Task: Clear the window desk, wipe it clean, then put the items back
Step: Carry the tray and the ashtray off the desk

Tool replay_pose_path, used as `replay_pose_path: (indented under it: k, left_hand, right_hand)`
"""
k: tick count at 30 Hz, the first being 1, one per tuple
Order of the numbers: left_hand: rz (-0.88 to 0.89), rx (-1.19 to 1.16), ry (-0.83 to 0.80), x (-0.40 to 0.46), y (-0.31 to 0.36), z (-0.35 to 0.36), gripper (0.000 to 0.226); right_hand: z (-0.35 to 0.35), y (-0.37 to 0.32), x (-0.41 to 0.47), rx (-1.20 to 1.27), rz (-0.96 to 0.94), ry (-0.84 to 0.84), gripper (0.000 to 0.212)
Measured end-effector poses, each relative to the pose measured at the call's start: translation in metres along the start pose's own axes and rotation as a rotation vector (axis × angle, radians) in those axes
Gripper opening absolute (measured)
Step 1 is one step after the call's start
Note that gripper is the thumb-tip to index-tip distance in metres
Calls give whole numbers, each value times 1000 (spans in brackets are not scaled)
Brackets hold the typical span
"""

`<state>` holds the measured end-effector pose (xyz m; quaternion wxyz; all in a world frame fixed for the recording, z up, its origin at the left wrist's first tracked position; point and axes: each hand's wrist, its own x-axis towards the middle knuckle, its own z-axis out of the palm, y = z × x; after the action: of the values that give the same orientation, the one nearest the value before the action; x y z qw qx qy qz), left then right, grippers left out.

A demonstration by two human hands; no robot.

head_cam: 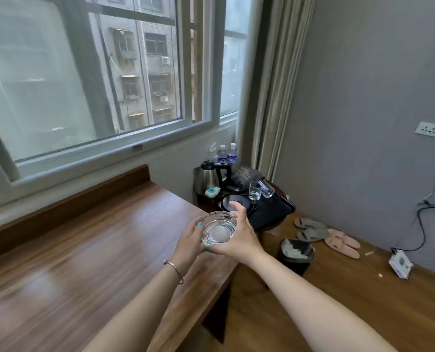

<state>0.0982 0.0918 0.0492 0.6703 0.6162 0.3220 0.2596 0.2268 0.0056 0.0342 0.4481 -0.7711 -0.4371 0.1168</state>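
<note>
Desk [79,250] top is bare wood, raised lip along the window side, right edge runs diagonally just under your hands. Beyond that edge sits a lower side table [206,207], touching or just beside the desk corner, can't tell which. Floor [364,301] right of the desk is open near you; further back it holds a bin [296,251], two pairs of slippers [325,236] by the wall, and a small white box [400,264] on a black cable.

Containers: black tray [272,209] on the side table carries two clear glasses [256,190], one upright, the other tilted or on its side, and a round black kettle base [234,201]. Kettle [210,175] stands behind the tray with a small teal-white gadget [212,191] at its foot. Two water bottles [227,153] against the wall behind it. Bin has pale crumpled stuff inside, too blurred to tell what.

Ashtray [219,227]: clear glass, looks empty, held in the air over the desk's right corner, between both your hands. Left hand [189,241] cups its left side and underside, thumb on the rim. Right hand [239,233] wraps the right side, fingers curled over the far rim, thumb under the near edge. Both hands are gripping it
</note>
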Motion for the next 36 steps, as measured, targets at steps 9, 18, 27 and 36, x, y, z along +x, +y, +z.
replay_pose_path:
  k: [9, 18, 27, 36]
  left_hand:
    - [18, 155, -67, 78, -10, 124, 33]
    - [-36, 167, -91, 198, -31, 215, 31]
    - [-144, 88, -114, 324, -50, 269, 27]
    - [-303, 120, -90, 382, -95, 290, 30]
  right_hand:
    - [-95, 91, 33, 5, 75, 64, 129]
    - [-145, 187, 116, 1, 114, 49, 124]
    - [-174, 272, 234, -118, 176, -97, 123]
    - [-162, 332, 280, -454, 177, -118, 119]
